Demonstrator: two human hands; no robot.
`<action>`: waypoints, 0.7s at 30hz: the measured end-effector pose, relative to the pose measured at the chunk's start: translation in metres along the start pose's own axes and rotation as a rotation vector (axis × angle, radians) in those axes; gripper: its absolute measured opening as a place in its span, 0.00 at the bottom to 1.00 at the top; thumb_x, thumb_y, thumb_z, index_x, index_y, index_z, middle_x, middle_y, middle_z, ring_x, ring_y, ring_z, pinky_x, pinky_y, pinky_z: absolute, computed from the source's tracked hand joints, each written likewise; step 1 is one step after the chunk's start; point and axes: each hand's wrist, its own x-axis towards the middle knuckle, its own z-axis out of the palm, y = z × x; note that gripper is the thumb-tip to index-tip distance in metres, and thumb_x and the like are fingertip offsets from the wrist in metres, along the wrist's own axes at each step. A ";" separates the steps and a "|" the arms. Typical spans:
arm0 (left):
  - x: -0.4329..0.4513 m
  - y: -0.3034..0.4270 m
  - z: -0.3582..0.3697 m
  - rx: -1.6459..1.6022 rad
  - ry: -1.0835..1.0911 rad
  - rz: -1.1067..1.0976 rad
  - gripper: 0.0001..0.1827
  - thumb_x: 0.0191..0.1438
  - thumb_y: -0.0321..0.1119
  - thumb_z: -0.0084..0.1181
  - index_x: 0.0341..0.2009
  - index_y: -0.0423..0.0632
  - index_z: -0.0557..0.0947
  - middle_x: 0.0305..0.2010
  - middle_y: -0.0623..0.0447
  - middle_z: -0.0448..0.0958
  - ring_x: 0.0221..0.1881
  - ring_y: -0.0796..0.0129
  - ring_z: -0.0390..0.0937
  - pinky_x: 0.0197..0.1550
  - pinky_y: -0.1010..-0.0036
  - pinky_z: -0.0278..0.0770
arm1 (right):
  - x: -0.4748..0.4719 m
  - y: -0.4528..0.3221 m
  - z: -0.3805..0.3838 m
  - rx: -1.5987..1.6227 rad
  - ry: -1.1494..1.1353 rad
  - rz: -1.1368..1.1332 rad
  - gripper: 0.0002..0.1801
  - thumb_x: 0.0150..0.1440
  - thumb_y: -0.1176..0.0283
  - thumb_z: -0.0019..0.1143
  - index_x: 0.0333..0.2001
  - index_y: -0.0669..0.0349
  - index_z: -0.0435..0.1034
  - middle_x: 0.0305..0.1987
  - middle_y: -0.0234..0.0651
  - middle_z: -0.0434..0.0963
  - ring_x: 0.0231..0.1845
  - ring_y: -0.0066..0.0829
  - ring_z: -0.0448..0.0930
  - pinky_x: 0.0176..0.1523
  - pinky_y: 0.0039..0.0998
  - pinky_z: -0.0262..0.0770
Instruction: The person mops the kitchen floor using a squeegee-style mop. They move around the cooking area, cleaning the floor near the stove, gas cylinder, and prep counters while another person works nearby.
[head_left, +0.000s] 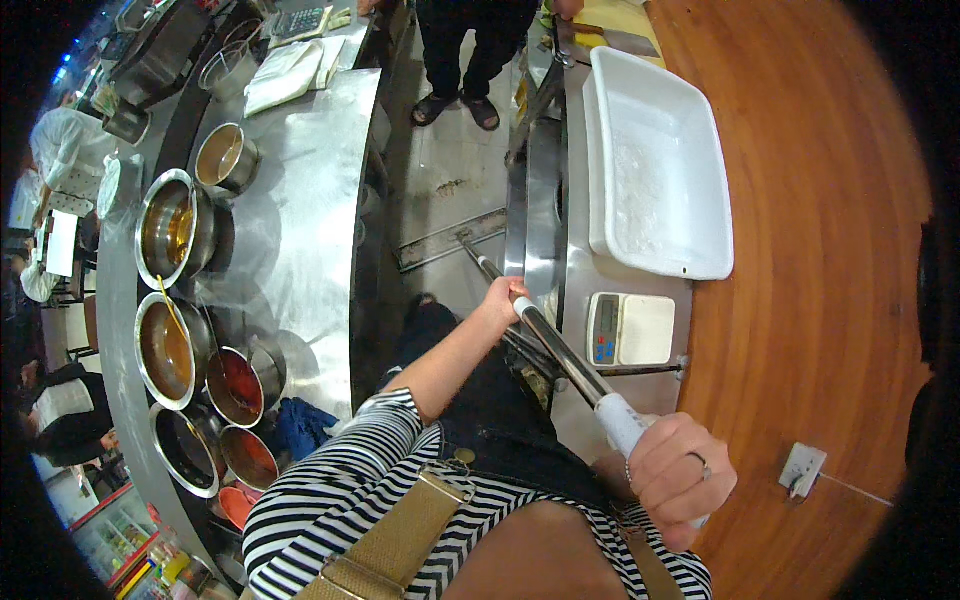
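A flat floor mop with a metal pole (561, 346) runs slantwise across the view. Around its white upper grip my right hand (681, 476) is closed, near my chest. Lower on the pole, by a white collar, my left hand (505, 300) holds it with the arm stretched forward. The wide, flat mop head (452, 238) lies on the tiled floor (442, 161) between the two counters. A small dark smear (450, 187) shows on the tiles just beyond the mop head.
Another person (474, 45) in dark trousers and sandals stands ahead in the aisle. The left steel counter (307, 217) carries several metal pots and bowls. On the right counter are a white plastic tub (664, 165) and a digital scale (631, 330), beside a wood-patterned wall (810, 247).
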 end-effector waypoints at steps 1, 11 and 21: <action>-0.001 0.001 0.001 0.026 -0.019 0.016 0.16 0.54 0.28 0.38 0.14 0.52 0.58 0.10 0.62 0.56 0.08 0.78 0.56 0.10 0.83 0.59 | 0.004 0.003 -0.003 0.003 -0.085 -0.010 0.12 0.40 0.70 0.62 0.13 0.61 0.66 0.13 0.33 0.68 0.14 0.29 0.71 0.21 0.28 0.69; 0.055 0.096 0.068 0.101 -0.072 0.046 0.12 0.53 0.23 0.41 0.20 0.49 0.58 0.11 0.61 0.55 0.08 0.77 0.54 0.11 0.82 0.56 | 0.018 0.082 -0.016 -0.080 -0.251 0.035 0.09 0.39 0.74 0.59 0.17 0.63 0.65 0.13 0.33 0.67 0.10 0.28 0.66 0.16 0.24 0.64; 0.093 0.100 0.079 0.266 0.060 0.311 0.11 0.56 0.27 0.44 0.22 0.47 0.61 0.12 0.59 0.59 0.09 0.75 0.55 0.11 0.81 0.58 | 0.021 0.068 -0.014 -0.403 0.205 -0.034 0.12 0.46 0.73 0.52 0.15 0.61 0.61 0.15 0.32 0.68 0.15 0.24 0.68 0.21 0.27 0.66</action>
